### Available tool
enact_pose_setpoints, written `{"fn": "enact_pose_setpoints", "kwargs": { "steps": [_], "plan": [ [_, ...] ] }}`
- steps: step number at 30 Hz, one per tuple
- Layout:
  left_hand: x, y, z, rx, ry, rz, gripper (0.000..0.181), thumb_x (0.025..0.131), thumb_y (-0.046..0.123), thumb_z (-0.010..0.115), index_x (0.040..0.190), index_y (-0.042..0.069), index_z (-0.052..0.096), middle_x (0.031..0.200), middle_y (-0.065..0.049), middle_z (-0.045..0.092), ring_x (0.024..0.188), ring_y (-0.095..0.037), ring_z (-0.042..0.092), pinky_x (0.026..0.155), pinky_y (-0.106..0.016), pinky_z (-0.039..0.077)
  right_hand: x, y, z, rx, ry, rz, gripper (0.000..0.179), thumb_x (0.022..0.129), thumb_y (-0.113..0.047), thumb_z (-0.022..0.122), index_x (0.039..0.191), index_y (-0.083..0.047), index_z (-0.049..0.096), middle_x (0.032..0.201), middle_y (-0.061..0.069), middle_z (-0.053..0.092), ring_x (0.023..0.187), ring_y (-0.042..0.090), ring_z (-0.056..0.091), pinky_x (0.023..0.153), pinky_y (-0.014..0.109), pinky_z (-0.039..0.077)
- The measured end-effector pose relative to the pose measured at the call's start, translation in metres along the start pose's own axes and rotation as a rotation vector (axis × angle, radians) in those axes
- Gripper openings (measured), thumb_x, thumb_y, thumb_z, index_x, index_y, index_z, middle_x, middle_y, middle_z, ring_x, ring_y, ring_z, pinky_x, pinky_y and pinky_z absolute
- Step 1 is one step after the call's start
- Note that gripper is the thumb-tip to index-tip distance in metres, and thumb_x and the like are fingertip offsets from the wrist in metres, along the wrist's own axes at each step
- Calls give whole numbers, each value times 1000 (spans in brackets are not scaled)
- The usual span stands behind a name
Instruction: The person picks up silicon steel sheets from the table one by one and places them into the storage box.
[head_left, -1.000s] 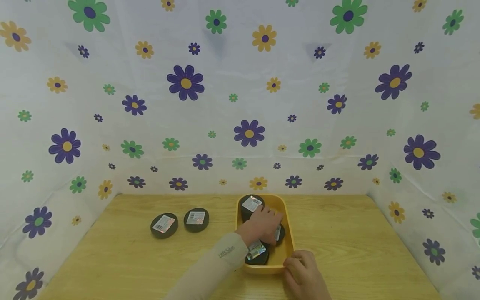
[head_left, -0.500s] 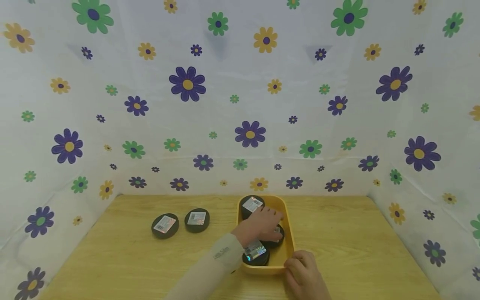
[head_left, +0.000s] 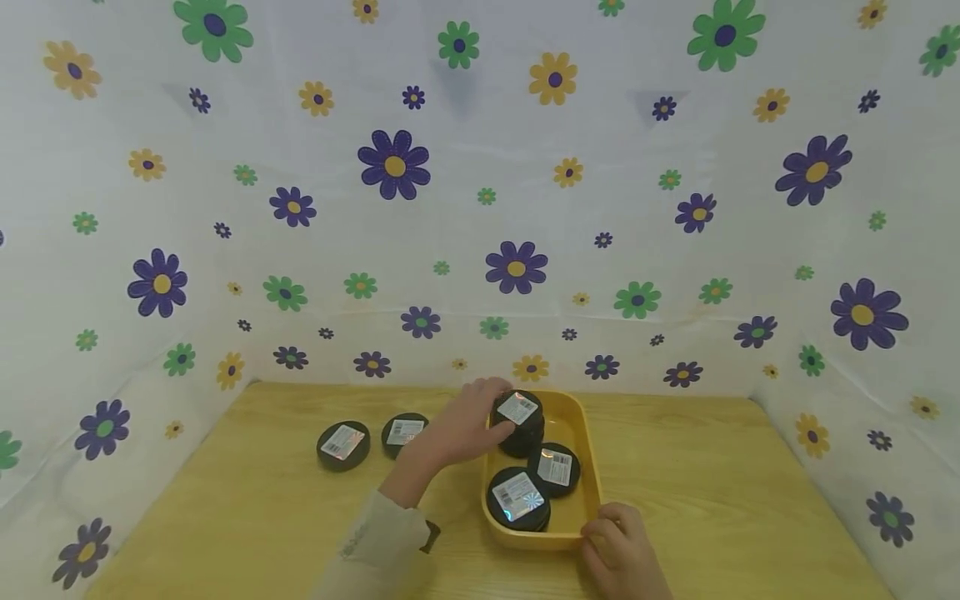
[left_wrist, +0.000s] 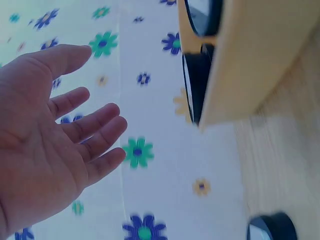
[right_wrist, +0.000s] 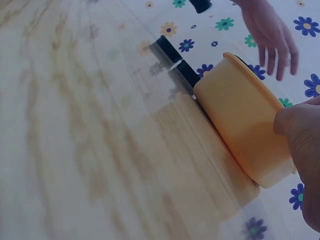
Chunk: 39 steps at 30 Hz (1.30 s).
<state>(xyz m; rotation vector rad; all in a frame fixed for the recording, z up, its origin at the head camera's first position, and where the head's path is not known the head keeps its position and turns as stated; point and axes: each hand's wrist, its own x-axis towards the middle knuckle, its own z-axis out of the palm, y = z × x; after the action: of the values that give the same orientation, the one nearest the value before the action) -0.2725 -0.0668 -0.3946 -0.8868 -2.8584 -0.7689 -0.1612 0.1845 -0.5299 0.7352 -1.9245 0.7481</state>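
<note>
My left hand (head_left: 457, 425) hovers over the left rim of a yellow rectangular tray (head_left: 588, 442), fingers extended and nothing in its grasp; its bare palm (left_wrist: 45, 135) shows in the left wrist view. Inside the tray are black round discs with white barcode labels: a stack (head_left: 517, 410) at the far left, one disc (head_left: 555, 468) at the middle right, and a near pile (head_left: 519, 500). At the tray's near right corner, my right hand (head_left: 622, 546) pinches the rim, thumb against the outer wall (right_wrist: 245, 120) in the right wrist view.
Two more labelled black discs lie on the wooden table left of the tray: a nearer disc (head_left: 343, 445) and another disc (head_left: 397, 433) partly behind my left hand. A white flowered cloth (head_left: 637, 208) stands around the table's back and sides.
My left hand has left the middle disc inside the tray, rising and moving left to the far left rim. All the discs there are now uncovered. The right hand keeps its hold on the corner.
</note>
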Motion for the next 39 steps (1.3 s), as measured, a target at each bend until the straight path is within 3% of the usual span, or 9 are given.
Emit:
{"fn": "enact_pose_setpoints", "kwargs": {
  "steps": [7, 11, 18, 22, 28, 35, 39],
  "plan": [
    [-50, -25, -5, -60, 59, -89, 54, 95, 24, 65, 141, 5, 46, 140, -13, 52, 130, -30, 49, 107, -47, 41, -1, 0, -2, 20, 21, 19, 32, 100, -38, 52, 83, -14, 64, 93, 9, 55, 90, 22, 50, 96, 14, 34],
    [-76, -41, -17, -89, 83, -164, 55, 96, 24, 63, 144, 5, 43, 138, -17, 52, 127, -33, 50, 102, -51, 43, 0, -2, -3, 36, 2, 42, 31, 100, -37, 52, 83, -14, 64, 93, 10, 55, 92, 21, 49, 97, 13, 32],
    [-106, -57, -40, -131, 153, -275, 59, 96, 20, 63, 146, 1, 37, 138, -24, 51, 124, -40, 53, 100, -55, 44, -2, -1, -1, 26, 17, 38, 33, 100, -38, 52, 82, -14, 64, 92, 11, 55, 91, 21, 50, 96, 14, 35],
    [-115, -62, -43, -182, 173, -312, 63, 96, 18, 62, 148, 1, 32, 138, -28, 49, 120, -43, 55, 98, -55, 46, -1, -3, 1, 32, 47, 36, 33, 100, -38, 53, 82, -13, 64, 92, 13, 55, 91, 23, 50, 96, 13, 36],
    [-120, -71, -37, -225, 131, -363, 64, 98, 22, 60, 150, 2, 28, 140, -30, 45, 119, -45, 55, 95, -56, 47, 3, -3, 3, 43, 71, 23, 32, 99, -37, 54, 82, -13, 65, 93, 14, 56, 92, 24, 52, 96, 13, 38],
    [-120, -84, -31, -116, 148, -393, 63, 96, 24, 60, 147, -2, 31, 136, -29, 50, 121, -42, 55, 95, -57, 46, 1, -3, 2, 34, 41, 59, 33, 100, -39, 52, 81, -15, 65, 92, 12, 56, 91, 22, 52, 97, 12, 36],
    [-120, -91, -30, -110, 143, -398, 62, 96, 23, 59, 145, -5, 33, 139, -31, 49, 127, -45, 50, 102, -58, 42, -2, -4, -1, 16, 5, 109, 36, 100, -43, 49, 80, -17, 65, 92, 12, 57, 92, 20, 52, 97, 10, 34]
  ]
}}
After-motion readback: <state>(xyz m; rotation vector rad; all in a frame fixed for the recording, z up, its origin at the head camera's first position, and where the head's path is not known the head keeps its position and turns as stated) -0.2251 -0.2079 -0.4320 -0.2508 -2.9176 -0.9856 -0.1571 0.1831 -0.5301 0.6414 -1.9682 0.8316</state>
